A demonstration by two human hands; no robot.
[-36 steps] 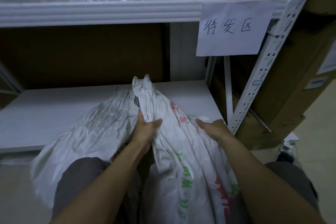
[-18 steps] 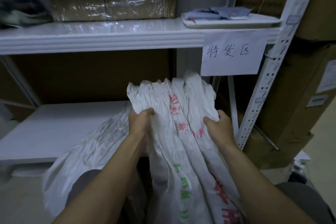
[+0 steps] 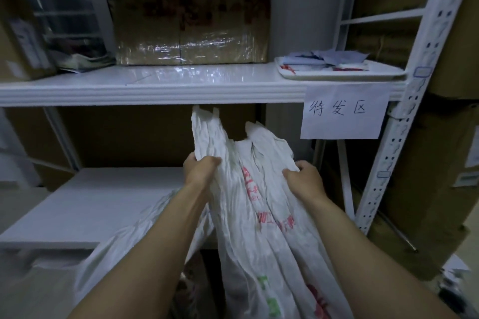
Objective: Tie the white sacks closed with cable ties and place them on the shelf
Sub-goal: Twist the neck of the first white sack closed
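Note:
A white woven sack [image 3: 259,215] with red and green print hangs in front of me, its crumpled mouth raised to just under the upper shelf. My left hand [image 3: 201,171] grips the left part of the sack's neck. My right hand [image 3: 305,179] grips the right part. A second white sack [image 3: 121,243] droops off the front edge of the lower white shelf [image 3: 90,202], behind my left forearm. No cable tie is visible.
An upper white shelf [image 3: 181,85] carries a wrapped cardboard box [image 3: 189,21] and a white tray [image 3: 337,72] with papers. A handwritten paper sign [image 3: 342,111] hangs at the right. A perforated white upright [image 3: 404,122] and brown cartons [image 3: 440,176] stand to the right.
Both hands have lifted the printed sack's mouth from just above the lower shelf to just under the upper shelf. The view has tilted upward.

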